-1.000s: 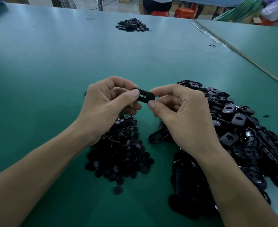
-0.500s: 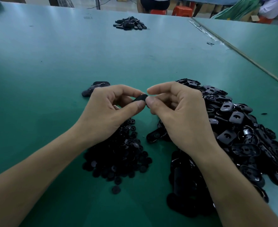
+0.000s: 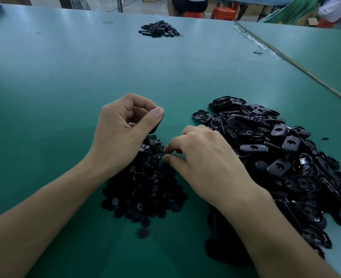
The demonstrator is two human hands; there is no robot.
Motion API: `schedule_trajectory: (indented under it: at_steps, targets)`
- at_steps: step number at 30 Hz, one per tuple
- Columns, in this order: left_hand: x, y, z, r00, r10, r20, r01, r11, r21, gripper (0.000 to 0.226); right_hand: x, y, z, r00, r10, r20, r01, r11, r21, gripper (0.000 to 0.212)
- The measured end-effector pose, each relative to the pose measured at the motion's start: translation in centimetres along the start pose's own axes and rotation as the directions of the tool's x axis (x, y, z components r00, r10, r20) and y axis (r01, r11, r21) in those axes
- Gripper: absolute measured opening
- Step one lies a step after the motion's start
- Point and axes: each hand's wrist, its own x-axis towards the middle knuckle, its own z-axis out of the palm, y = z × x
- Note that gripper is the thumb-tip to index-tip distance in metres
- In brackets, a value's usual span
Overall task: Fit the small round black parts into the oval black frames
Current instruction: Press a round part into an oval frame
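Observation:
On the green table [image 3: 65,87], a pile of small round black parts [image 3: 145,189] lies between my forearms. To its right is a large heap of oval black frames [image 3: 286,157]. My left hand [image 3: 123,127] hovers above the round parts' far end with curled fingers, its thumb and fingers gripping one oval frame [image 3: 158,123], mostly hidden. My right hand [image 3: 203,163] reaches left onto the pile, where its thumb and index fingertips pinch a small round part [image 3: 164,154] at the top.
A small heap of black pieces [image 3: 158,31] lies far back on the table. A seam [image 3: 298,66] joins a second table at right, with a tiny black item [image 3: 258,53] beside it. One loose round part [image 3: 143,232] lies near me. Seated people and orange stools are beyond the far edge.
My hands have separated. The right hand let go of the frame and dropped to the pile of round parts. The left hand keeps the frame, now turned and tucked in its fingers.

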Motion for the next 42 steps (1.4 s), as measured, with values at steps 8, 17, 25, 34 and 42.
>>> schedule_trajectory:
  at_steps: [8,17,25,34,42]
  targets:
    - [-0.2,0.2,0.0,0.999,-0.009,0.040,0.012,0.997,-0.082,0.027,0.1,-0.1,0.1,0.998,0.070,0.002,-0.070,0.996,0.050,0.015]
    - [0.0,0.4,0.0,1.000,-0.003,-0.024,0.001,0.996,-0.087,0.018,0.0,-0.5,0.3,0.998,0.057,0.039,-0.059,0.996,0.069,0.025]
    - [0.0,0.3,0.1,1.000,-0.006,-0.030,0.003,0.995,-0.097,0.015,0.0,-0.8,0.3,0.996,0.085,0.036,-0.089,0.991,0.100,0.015]
    - [0.0,0.0,-0.1,0.995,-0.098,-0.034,0.089,0.974,-0.206,0.018,0.3,-1.0,0.9,0.994,0.095,0.046,-0.100,0.987,0.127,0.013]
    - [0.2,0.0,-0.2,0.993,-0.120,-0.012,0.115,0.970,-0.214,0.016,0.5,-0.7,0.9,0.996,0.086,-0.025,-0.077,0.963,0.259,0.010]
